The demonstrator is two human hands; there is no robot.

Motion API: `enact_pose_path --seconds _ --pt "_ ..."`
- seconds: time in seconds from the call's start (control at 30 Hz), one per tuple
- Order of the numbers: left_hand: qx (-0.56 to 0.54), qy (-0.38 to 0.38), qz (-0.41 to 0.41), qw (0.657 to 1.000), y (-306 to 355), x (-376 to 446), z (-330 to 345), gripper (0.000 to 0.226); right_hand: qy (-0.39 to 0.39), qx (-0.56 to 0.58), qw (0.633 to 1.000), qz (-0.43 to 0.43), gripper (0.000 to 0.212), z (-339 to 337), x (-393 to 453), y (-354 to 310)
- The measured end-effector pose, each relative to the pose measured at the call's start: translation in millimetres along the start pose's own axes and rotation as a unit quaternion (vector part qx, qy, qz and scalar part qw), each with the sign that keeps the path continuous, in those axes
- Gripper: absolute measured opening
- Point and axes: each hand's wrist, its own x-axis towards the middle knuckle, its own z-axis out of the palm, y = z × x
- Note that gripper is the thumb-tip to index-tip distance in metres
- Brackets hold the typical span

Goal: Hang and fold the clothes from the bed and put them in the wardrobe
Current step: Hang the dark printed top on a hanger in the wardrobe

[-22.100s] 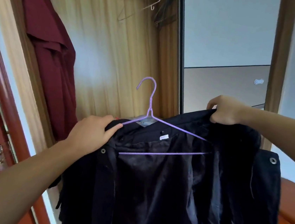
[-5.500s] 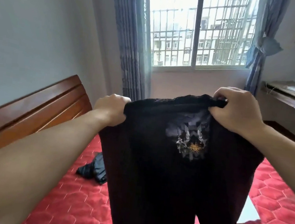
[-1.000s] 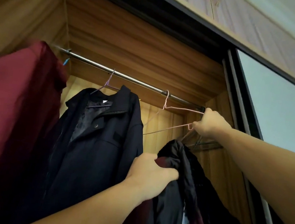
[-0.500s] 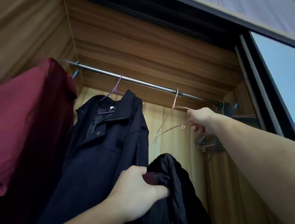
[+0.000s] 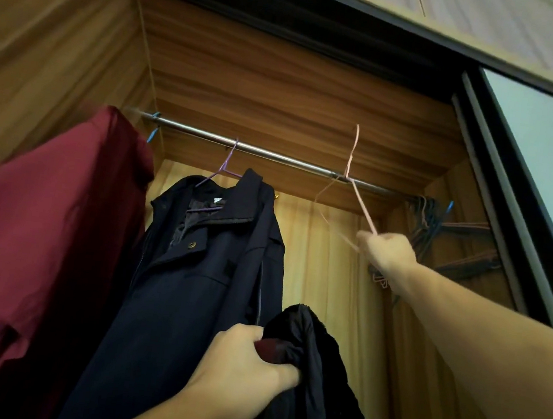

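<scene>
I look up into the open wardrobe. My left hand (image 5: 244,360) is low in the middle, shut on a bunched black garment (image 5: 312,368) with a dark red lining showing. My right hand (image 5: 385,251) is raised at the right and pinches the lower wire of a pink wire hanger (image 5: 349,179). The hanger's hook stands above the steel rail (image 5: 274,156), off it. A dark navy jacket (image 5: 206,270) hangs on a purple hanger (image 5: 222,172) left of centre.
A dark red garment (image 5: 31,233) hangs at the far left, close to my view. A cluster of spare hangers (image 5: 437,234) crowds the rail's right end beside the sliding door frame (image 5: 512,188). Between jacket and spare hangers the rail is bare.
My right hand has drawn the pink hanger toward me; its hook has lifted off the rail and now points upward. My left hand keeps the black garment in about the same place.
</scene>
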Motion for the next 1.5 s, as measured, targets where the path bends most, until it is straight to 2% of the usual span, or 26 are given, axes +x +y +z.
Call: enact_pose_path --seconds 0.07,0.17,0.33,0.47,0.57,0.63,0.67,0.73,0.8,0.83,0.9,1.0,1.07,1.13,1.2,1.33,1.4,1.5 --pt "0.002 -0.003 -0.001 1.0 -2.0 -0.6 0.4 0.022 -0.094 0.001 0.991 0.093 0.029 5.7 -8.3 11.8" --pt "0.01 -0.008 -0.007 1.0 -4.0 -2.0 0.7 0.026 -0.118 0.0 0.982 0.145 0.024 22.0 -21.5 19.4" --pt "0.005 -0.01 -0.018 1.0 -7.6 -8.2 -4.0 0.025 -0.087 0.038 0.984 0.152 0.025 25.4 -50.5 47.1" --pt "0.013 -0.027 -0.019 0.999 -13.1 -20.2 -2.8 0.028 -0.179 0.058 0.962 0.199 0.015 11.7 -77.3 48.2" --pt "-0.001 -0.047 -0.024 0.999 -25.0 -33.3 7.6 0.03 -0.199 0.029 0.962 0.185 0.013 3.4 -101.3 38.0" --pt "-0.003 -0.062 -0.032 0.998 -34.5 -45.6 18.8 0.031 -0.241 0.004 0.954 0.179 0.014 -4.3 -131.7 34.5" --pt "-0.009 -0.07 -0.035 0.997 -39.7 -52.9 24.2 0.03 -0.279 -0.001 0.942 0.185 0.017 -6.7 -152.8 35.9" --pt "-0.019 -0.087 -0.041 0.995 -49.3 -68.8 34.7 0.028 -0.34 -0.025 0.92 0.193 0.046 -10.7 -200.3 45.6" --pt "-0.013 -0.117 -0.05 0.992 -56.5 -87.7 42.8 0.025 -0.337 -0.06 0.923 0.176 0.08 -20.2 -245.0 55.3" --pt "-0.007 -0.136 -0.052 0.989 -58.5 -98.5 45.7 0.023 -0.333 -0.061 0.926 0.164 0.087 -28.8 -263.5 59.1" --pt "0.006 -0.17 -0.052 0.984 -59.8 -121.0 47.7 0.02 -0.346 -0.041 0.924 0.156 0.075 -48.3 -292.1 63.9" --pt "0.046 -0.201 -0.041 0.978 -54.9 -155.6 48.6 0.022 -0.39 -0.053 0.909 0.137 0.031 -74.4 -331.6 64.4" --pt "0.099 -0.212 -0.02 0.972 -42.7 -179.2 45.6 0.021 -0.375 -0.093 0.916 0.106 0.024 -91.3 -355.7 66.3" --pt "0.148 -0.19 -0.011 0.97 -27.9 -205.2 37.4 0.027 -0.318 -0.156 0.932 0.082 0.036 -117.4 -378.8 66.9" --pt "0.187 -0.164 -0.017 0.968 -8.7 -230.9 26.9 0.026 -0.275 -0.193 0.938 0.087 0.037 -152.5 -402.3 63.5" --pt "0.265 -0.237 0.029 0.934 49.4 -291.7 30.8 0.042 -0.271 -0.231 0.922 0.151 0.033 -230.5 -460.5 49.4" --pt "0.259 -0.272 0.032 0.926 77.7 -315.8 37.8 0.04 -0.263 -0.247 0.913 0.191 0.03 -259.4 -492.7 36.4" --pt "0.243 -0.299 0.047 0.921 116.6 -340.3 53.9 0.03 -0.262 -0.301 0.896 0.192 0.031 -278.2 -533.0 23.0"
